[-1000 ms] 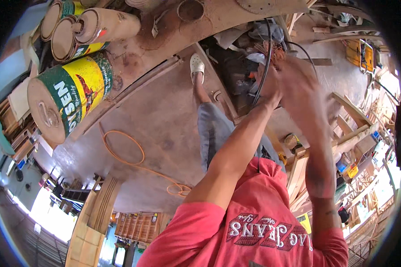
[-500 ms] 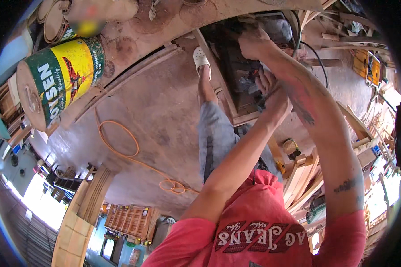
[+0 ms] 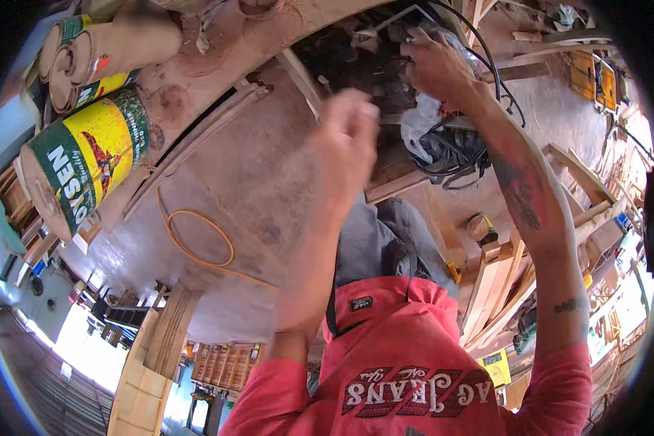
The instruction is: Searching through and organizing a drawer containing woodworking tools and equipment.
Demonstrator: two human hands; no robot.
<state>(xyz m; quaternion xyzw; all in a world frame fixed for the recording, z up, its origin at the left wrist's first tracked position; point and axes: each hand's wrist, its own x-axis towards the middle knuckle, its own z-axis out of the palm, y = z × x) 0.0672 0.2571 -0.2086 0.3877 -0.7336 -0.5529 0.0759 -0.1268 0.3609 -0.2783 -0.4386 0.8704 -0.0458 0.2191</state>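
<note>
Landmark: open wooden box [image 3: 398,186], beside the edge of the dusty bench [image 3: 221,65], its interior dark and cluttered.
Right hand [image 3: 443,73]: over the far right part of the box, fingers bent down toward the contents; whether they are clamped on anything cannot be told.
Left hand [image 3: 349,145]: raised at the near left of the box, apart from the right hand, fingers curled and blurred; cannot tell whether closed.
Clear plastic bag [image 3: 420,125]: at the box's right side, nearer the person than the right hand.
Black cable [image 3: 454,161]: bundled at the box's near right corner, just beside the bag.
Good practice: among such clutter, fingers are best kept clear of cable loops, and loose pieces parted singly, lest they snag.
</note>
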